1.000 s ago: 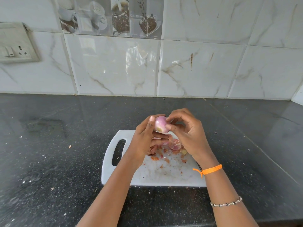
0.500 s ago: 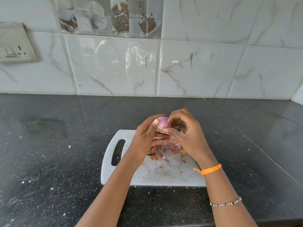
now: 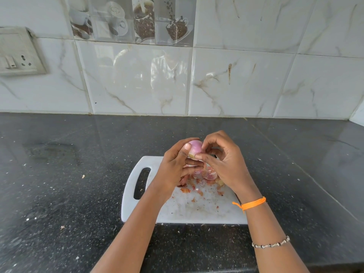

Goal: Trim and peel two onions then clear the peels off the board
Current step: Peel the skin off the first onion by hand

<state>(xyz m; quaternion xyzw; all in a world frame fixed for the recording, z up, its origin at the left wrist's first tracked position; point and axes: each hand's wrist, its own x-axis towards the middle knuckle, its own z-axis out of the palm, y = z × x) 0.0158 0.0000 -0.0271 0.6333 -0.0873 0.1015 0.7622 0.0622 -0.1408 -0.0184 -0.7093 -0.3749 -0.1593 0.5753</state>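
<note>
one black countertop [image 3: 59, 194], marble-tiled wall [image 3: 236, 81]

Pink onion [image 3: 195, 146], white board [image 3: 197, 209] (black speckled counter [image 3: 59, 194])

One camera sits on the person's head, looking forward and down, close above the white board [image 3: 177, 211] and counter [image 3: 59, 184].

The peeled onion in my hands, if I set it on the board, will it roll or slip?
Probably both. The onion looks round and smooth, so it could roll on the flat cutting board unless set on a trimmed end. Its bared surface looks glossy, likely slippery; the left hand grips it while the right hand pinches at it.
</note>
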